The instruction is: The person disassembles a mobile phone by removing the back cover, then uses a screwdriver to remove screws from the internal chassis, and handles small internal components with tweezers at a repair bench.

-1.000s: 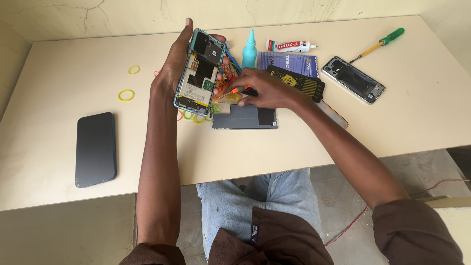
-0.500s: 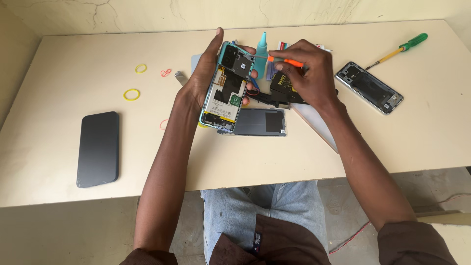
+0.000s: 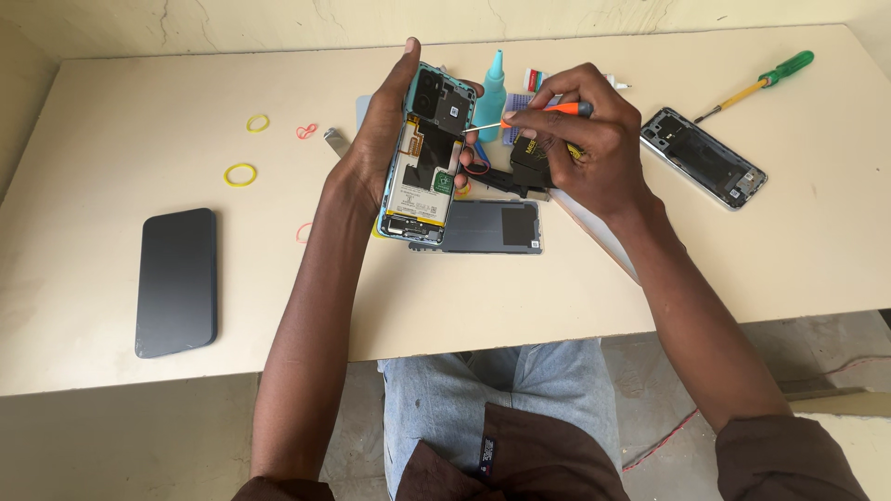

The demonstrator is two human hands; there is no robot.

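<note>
The opened phone (image 3: 422, 158), its back cover off and its battery and boards showing, is held tilted above the middle of the table (image 3: 121, 111). The left hand (image 3: 380, 139) cups it from behind, thumb along the near edge and fingertips curled over the far one. The right hand (image 3: 580, 134) pinches a small orange-handled screwdriver (image 3: 529, 111) between thumb and fingers, its thin tip touching the phone's upper right part. Working a screw there would go best with the driver kept square to the screw head, light pressure, and the left hand holding firm. Below lies the grey back cover (image 3: 492, 227); a teal bottle (image 3: 492, 93) stands behind, another opened phone (image 3: 703, 158) and a green screwdriver (image 3: 761, 82) lie to the right, and a dark phone (image 3: 176, 281) lies well left.
</note>
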